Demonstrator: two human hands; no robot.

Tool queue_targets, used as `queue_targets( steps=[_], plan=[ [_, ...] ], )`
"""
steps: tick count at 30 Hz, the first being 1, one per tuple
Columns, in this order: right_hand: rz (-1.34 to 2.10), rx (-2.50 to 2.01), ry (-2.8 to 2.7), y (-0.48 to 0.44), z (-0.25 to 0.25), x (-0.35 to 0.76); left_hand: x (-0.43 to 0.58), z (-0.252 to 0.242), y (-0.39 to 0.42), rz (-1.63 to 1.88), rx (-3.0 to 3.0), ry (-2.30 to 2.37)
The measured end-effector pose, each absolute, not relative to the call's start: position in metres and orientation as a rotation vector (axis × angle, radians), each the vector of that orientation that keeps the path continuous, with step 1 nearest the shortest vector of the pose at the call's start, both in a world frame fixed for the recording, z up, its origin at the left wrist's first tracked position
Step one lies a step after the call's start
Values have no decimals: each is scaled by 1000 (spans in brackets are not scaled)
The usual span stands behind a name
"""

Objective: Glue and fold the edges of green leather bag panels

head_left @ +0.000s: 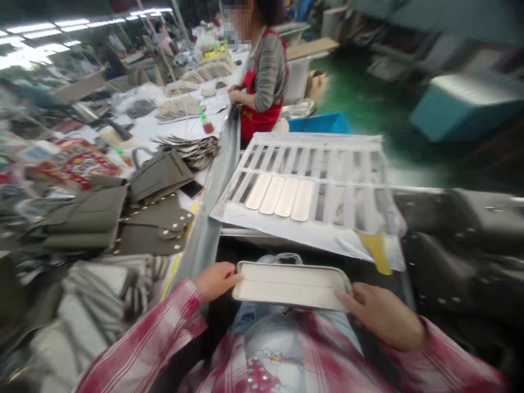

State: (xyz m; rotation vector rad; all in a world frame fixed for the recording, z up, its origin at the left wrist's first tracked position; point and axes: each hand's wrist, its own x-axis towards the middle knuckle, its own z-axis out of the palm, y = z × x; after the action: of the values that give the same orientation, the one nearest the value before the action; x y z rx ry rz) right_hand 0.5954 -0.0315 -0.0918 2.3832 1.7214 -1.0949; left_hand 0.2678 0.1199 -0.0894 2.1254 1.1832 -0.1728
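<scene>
A long cream panel [290, 285] with rounded corners and a dark edge is held level above my lap. My left hand [216, 281] pinches its left end, and my right hand [374, 311] grips its right end with the thumb over the face. A faint line runs along the panel's length. Just beyond it, a white slatted rack [347, 232] carries several similar cream strips [281, 196] lying side by side. What the panel is for does not show.
At left, a cluttered worktable holds olive-grey pieces [159, 224], folded pale material [102, 295] and a glue bottle [207, 123]. A person in a red apron [262, 87] stands at its edge. Dark studded items [446, 267] lie at right; a blue bin [321, 123] sits behind the rack.
</scene>
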Motion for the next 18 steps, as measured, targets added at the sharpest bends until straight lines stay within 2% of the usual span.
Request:
queue_targets(
  steps=[3, 6, 8, 11, 18],
  plan=[
    [-1096, 2494, 1558, -31, -82, 587, 301, -79, 98, 34, 2527, 1111],
    [-1006, 2565, 1471, -34, -85, 581, 351, -78, 65, 188, 2657, 542],
    [-874, 2561, 1488, -38, -88, 577, 383, -83, 49, 100, 2696, 341],
    [-723, 2524, 1527, -40, -92, 572, 412, -91, 44, -51, 2736, 320],
    [-693, 2440, 1632, -36, -96, 575, 413, -89, 51, -185, 2772, 285]
  ],
)
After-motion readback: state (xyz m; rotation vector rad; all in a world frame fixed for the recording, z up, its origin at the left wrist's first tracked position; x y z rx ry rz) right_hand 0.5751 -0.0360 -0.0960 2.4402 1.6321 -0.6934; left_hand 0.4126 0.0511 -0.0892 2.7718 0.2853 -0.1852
